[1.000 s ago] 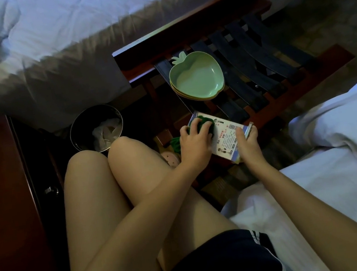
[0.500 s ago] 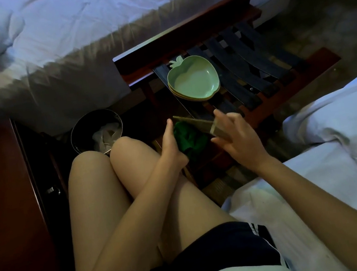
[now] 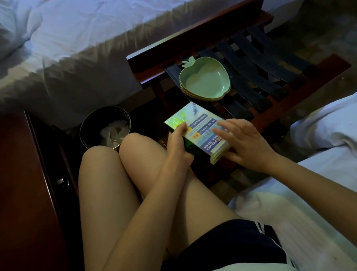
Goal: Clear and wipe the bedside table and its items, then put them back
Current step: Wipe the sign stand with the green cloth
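Blue-and-white print, shiny at its far corner, covers the book [image 3: 197, 129], held just above the near edge of the luggage rack [image 3: 194, 35], close to the stacked green apple-shaped bowls [image 3: 204, 79]. The left hand [image 3: 178, 146] grips the book's left edge with its thumb on top. The right hand [image 3: 244, 140] rests straight, spread fingers on the cover.
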Demonstrator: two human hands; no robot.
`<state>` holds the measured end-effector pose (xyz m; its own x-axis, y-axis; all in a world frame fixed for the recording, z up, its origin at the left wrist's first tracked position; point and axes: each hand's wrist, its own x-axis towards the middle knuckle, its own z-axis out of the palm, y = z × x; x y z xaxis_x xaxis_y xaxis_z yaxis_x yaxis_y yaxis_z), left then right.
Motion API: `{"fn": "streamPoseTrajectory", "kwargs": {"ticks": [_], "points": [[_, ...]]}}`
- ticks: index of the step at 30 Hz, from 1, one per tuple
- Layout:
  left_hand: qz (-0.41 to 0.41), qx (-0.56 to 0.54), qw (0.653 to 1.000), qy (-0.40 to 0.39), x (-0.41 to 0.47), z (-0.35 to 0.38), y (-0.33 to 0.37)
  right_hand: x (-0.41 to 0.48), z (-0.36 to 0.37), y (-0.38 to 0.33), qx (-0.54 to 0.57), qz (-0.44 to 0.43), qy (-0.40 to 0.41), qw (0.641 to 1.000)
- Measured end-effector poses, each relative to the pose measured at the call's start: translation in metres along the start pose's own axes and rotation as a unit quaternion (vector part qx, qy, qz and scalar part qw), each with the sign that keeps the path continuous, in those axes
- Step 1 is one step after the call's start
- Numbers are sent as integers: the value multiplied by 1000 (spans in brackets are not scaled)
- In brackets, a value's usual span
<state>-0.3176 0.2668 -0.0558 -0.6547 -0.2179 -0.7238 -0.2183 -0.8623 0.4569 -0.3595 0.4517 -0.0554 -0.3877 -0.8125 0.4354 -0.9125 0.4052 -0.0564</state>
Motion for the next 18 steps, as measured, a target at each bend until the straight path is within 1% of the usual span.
{"fn": "streamPoseTrajectory", "kwargs": {"ticks": [2,3,4,5,6,7,8,9,11,12,13,14,15,18], "points": [[14,-4,999,29,3,-1,0,-11,4,-1,47,143,-14,989],[13,-1,999,41,2,0,0,-15,4,-2,78,229,-17,970],[11,7,999,45,0,1,0,-18,2,-5,136,325,-23,936],[14,12,999,42,0,3,0,-18,-1,-8,217,421,-26,880],[13,18,999,40,0,3,0,-17,-5,-11,307,501,-21,809],[13,14,999,34,-1,4,-1,-13,-7,-14,386,564,-9,730],[10,8,1000,26,1,4,-2,-9,-9,-16,438,614,7,657],[8,7,1000,24,3,4,-3,-4,-10,-19,472,647,20,599],[9,18,999,37,5,6,-6,5,-11,-23,544,661,38,515],[7,21,999,43,5,6,-8,9,-12,-26,583,654,43,481],[6,27,998,51,4,7,-9,14,-12,-30,615,643,46,453],[4,34,998,51,5,8,-10,17,-10,-32,633,638,46,436],[7,40,998,50,3,10,-9,21,-8,-34,643,634,46,428],[14,48,999,10,4,11,-13,26,3,-35,600,658,58,451]]}}
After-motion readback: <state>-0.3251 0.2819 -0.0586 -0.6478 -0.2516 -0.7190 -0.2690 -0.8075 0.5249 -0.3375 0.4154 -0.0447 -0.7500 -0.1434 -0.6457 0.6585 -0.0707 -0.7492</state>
